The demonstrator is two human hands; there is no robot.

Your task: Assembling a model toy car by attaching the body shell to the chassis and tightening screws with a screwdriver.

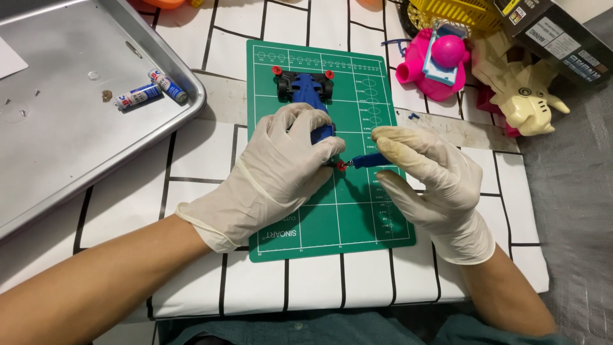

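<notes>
A blue toy race car [308, 87] with black tyres and red hubs lies on a green cutting mat [357, 217]. My left hand [274, 172], in a pale latex glove, covers and grips the car's near half. My right hand [428, 176], also gloved, pinches a small blue-handled screwdriver [367, 160]. Its tip points left at a red wheel hub [341, 166] on the car's near right side. Most of the car's near end is hidden under my left hand.
A metal tray [76, 140] at the left holds two blue batteries [153, 89] and small screws. Pink toy parts [437, 61], a cream plastic toy [523, 89], a yellow basket and a dark box crowd the far right. A black-lined white cloth covers the table.
</notes>
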